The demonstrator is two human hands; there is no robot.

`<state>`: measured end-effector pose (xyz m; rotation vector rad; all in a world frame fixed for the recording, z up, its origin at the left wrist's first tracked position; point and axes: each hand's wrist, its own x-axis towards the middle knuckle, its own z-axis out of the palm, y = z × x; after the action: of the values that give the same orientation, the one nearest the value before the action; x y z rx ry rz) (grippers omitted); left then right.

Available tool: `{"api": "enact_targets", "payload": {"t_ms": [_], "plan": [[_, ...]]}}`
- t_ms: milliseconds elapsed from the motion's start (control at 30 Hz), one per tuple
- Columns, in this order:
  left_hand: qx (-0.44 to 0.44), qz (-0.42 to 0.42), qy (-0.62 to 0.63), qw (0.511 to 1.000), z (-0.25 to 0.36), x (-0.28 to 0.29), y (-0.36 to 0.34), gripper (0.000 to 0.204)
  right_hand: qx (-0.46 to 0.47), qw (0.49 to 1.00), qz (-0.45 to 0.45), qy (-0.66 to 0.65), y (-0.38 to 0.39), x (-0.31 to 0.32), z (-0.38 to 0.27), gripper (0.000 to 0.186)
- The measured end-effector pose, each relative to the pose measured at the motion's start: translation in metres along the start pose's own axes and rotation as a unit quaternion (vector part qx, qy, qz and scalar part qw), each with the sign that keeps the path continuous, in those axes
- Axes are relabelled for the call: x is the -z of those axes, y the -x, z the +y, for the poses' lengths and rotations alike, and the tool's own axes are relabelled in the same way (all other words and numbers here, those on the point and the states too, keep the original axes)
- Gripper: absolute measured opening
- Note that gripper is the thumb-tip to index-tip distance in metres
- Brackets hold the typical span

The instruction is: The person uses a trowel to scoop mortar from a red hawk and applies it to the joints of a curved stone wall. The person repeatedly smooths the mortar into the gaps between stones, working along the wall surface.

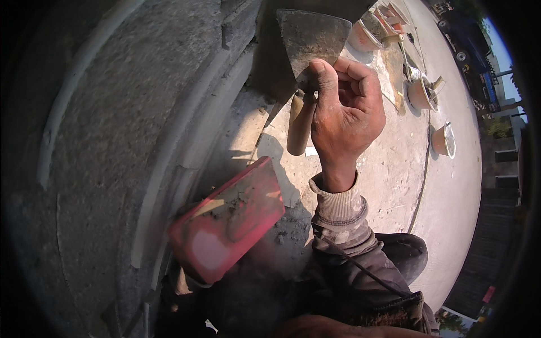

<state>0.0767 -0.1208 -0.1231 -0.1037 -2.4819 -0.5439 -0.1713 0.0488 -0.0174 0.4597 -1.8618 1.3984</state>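
Observation:
My right hand (349, 112) is closed on a flat-ended trowel (316, 39), pinching it between thumb and fingers near the base of its blade. The dull, mortar-smeared blade widens upward, and the wooden handle (301, 124) hangs below, to the left of the thumb. Lower left, a red rectangular board (228, 219) is tilted, with grey mortar crumbs and smears across its face. The board's underside is hidden, and my left hand cannot be made out; a small tan patch by the board's lower left corner is too dark to name.
Rough stepped concrete masonry (129, 101) rises along the left. On the pale paved ground (389, 186), several tubs stand at the upper right, including a white one (443, 141) and one holding a tool (422, 93). A dark vehicle (468, 50) is farther off.

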Motion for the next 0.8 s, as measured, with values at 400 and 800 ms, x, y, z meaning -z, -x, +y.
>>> {"api": "enact_targets", "payload": {"t_ms": [400, 800], "plan": [[-0.012, 0.003, -0.018, 1.000, -0.002, -0.004, -0.001, 0.067, 0.092, 0.994, -0.055, 0.021, -0.040, 0.002, -0.008, 0.017], [-0.016, 0.000, -0.042, 0.999, -0.005, -0.003, -0.001, 0.068, 0.011, 1.000, 0.013, -0.007, -0.040, -0.013, -0.017, 0.011]]}}
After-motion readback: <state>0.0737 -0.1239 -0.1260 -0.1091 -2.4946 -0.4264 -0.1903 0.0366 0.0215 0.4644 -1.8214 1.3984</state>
